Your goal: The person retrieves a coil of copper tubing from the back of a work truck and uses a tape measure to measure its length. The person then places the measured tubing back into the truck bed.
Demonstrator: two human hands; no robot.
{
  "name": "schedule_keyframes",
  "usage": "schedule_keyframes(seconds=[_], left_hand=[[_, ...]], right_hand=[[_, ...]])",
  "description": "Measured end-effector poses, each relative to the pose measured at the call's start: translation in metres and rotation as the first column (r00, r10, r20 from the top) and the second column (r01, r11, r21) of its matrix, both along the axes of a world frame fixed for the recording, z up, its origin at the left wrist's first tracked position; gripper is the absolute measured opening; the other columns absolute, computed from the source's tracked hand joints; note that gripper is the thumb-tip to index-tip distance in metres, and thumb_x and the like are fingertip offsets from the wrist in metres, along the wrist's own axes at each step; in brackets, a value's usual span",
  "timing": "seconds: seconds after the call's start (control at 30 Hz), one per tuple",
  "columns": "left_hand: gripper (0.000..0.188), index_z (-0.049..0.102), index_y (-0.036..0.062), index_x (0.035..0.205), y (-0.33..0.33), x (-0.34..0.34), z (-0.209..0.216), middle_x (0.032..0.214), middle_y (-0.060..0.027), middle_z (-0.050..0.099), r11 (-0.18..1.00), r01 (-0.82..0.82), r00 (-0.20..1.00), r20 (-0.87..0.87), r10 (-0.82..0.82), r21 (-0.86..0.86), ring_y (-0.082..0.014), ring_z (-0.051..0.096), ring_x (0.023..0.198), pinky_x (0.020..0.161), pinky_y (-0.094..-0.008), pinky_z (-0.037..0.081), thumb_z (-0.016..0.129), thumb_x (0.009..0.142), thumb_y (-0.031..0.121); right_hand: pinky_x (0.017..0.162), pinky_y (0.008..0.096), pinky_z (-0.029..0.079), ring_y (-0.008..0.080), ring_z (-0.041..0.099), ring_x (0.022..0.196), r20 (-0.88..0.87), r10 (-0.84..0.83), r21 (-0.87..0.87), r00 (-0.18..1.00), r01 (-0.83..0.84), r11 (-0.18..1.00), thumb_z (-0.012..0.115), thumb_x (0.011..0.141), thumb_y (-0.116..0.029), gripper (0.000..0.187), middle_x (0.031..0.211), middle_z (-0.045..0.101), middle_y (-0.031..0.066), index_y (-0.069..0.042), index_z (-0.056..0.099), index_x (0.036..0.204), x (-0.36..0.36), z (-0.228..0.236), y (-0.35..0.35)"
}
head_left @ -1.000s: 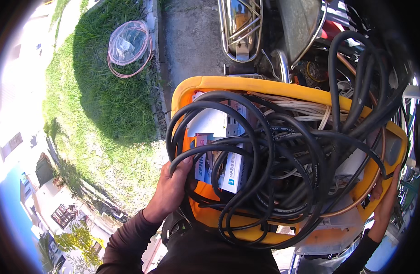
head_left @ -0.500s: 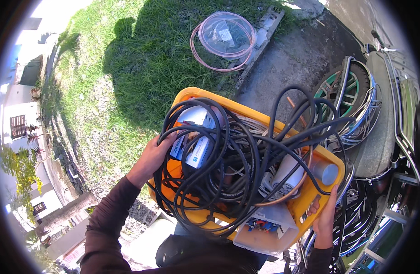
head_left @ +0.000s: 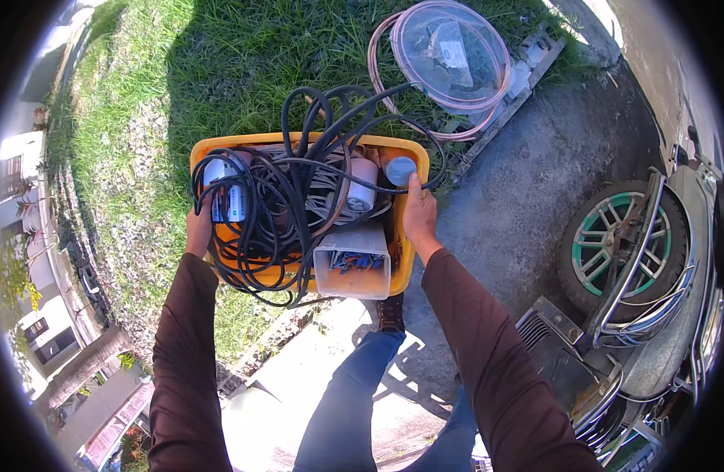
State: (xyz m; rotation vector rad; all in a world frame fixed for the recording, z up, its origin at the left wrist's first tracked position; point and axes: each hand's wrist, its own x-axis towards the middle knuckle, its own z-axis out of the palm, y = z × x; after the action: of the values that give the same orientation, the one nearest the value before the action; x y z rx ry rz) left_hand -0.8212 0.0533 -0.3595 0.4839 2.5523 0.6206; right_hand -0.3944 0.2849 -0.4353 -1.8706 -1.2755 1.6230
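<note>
So your biggest patch is grass (head_left: 244, 79), up at 11 o'clock, with the concrete (head_left: 527, 157) around 2 to 3. Your yellow tub (head_left: 402, 263) is out in front of you, just off the middle toward 10. Then you've got a pinkish coil (head_left: 448, 67) with clear plastic across it, out at 1, near the tub, and a wheel with green trim (head_left: 611, 242) at 3.

Inside the tub, a messy tangle of black cable (head_left: 304, 173) spills over the rim at 12 and 7. The clear container (head_left: 354, 271) of small blue bits sits at the tub's 5. Your right grip (head_left: 419, 214) is clamped on the rim at 3, thumb on top; your left grip (head_left: 198, 230) has the 9 o'clock side, fingers mostly hidden. Smaller stuff: a white cylinder (head_left: 362, 187) and a grey-topped canister (head_left: 401, 170), both around 2.
</note>
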Motion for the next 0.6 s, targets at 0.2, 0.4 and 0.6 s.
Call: schedule_keyframes(seconds=[0.2, 0.4, 0.6], left_hand=[[0.066, 0.076, -0.0062, 0.114, 0.004, -0.022, -0.022, 0.096, -0.0065, 0.075, 0.992, -0.075, 0.997, -0.017, 0.077, 0.099, -0.0127, 0.066, 0.088, 0.080, -0.0299, 0.051, 0.063, 0.104, 0.058], [0.076, 0.073, -0.0097, 0.120, -0.002, -0.046, -0.034, 0.104, -0.0183, 0.074, 0.968, -0.046, 0.989, -0.150, 0.008, -0.248, -0.0257, 0.068, 0.094, 0.087, -0.0356, 0.051, 0.056, 0.105, 0.063], [0.109, 0.046, -0.0226, 0.142, 0.014, -0.018, 0.003, 0.146, -0.0397, 0.052, 0.910, -0.110, 0.867, -0.486, -0.109, -0.400, -0.0478, 0.058, 0.134, 0.111, -0.0521, 0.047, 0.062, 0.094, 0.074]], right_hand=[[0.091, 0.0467, 0.054, 0.0413, 0.074, 0.104, 0.007, 0.003, 0.146, 1.000, -0.004, 0.989, 0.055, 0.105, -0.059, 0.067, 0.105, 0.078, 0.0236, 0.003, 0.073, 0.117, -0.011, -0.018, -0.001], [0.093, 0.0534, 0.053, 0.0473, 0.070, 0.110, 0.135, 0.094, 0.043, 0.986, -0.100, 0.994, 0.049, 0.101, -0.071, 0.074, 0.109, 0.075, 0.0263, -0.002, 0.072, 0.116, -0.001, -0.012, 0.008], [0.118, 0.0494, 0.038, 0.0482, 0.047, 0.143, -0.129, 0.184, -0.104, 0.974, -0.198, 0.975, 0.058, 0.095, -0.076, 0.107, 0.151, 0.048, 0.0322, 0.000, 0.027, 0.164, 0.108, 0.086, -0.031]])
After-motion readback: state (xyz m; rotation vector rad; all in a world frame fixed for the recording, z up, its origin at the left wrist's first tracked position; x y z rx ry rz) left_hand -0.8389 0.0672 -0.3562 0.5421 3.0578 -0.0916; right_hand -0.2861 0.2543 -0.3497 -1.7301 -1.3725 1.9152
